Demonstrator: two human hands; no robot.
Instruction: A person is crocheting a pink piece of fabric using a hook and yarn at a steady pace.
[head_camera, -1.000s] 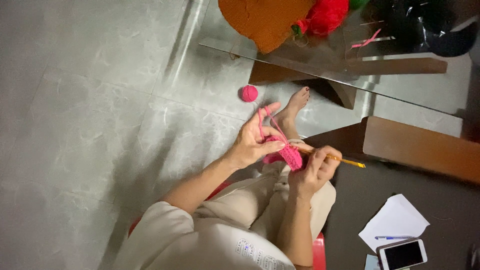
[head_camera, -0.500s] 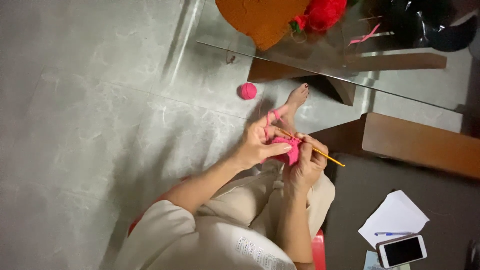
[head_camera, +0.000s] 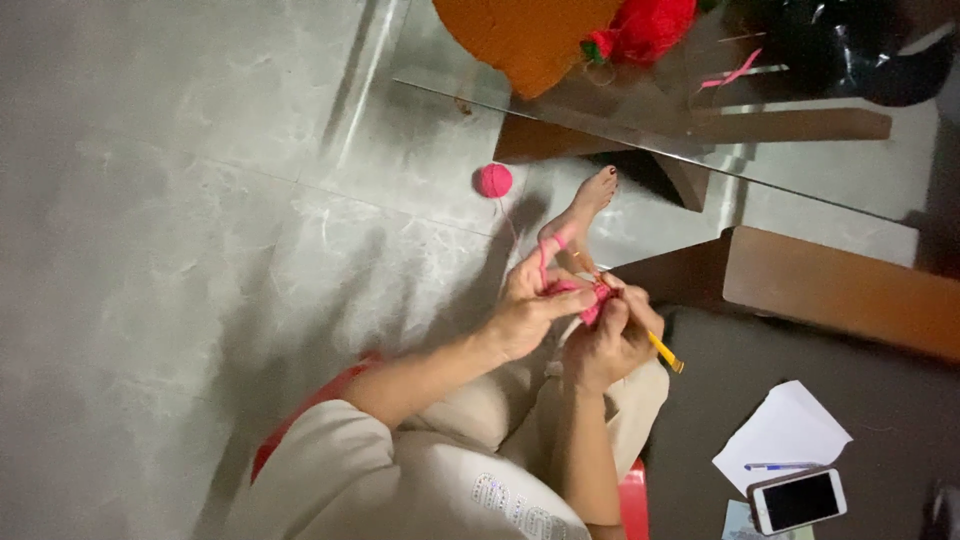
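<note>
Left hand (head_camera: 528, 312): fingers pinched on the pink piece (head_camera: 592, 298), yarn looped over a finger.
Right hand (head_camera: 612, 340): closed around the yellow hook (head_camera: 664, 352), tip at the piece.
Yarn ball (head_camera: 493, 180): on the floor, well beyond the hands.
Phone (head_camera: 797, 500): right of the grip, beside paper (head_camera: 780, 432).

Grey marble floor (head_camera: 200, 200), glass-topped wooden table (head_camera: 800, 125), dim light.
</note>
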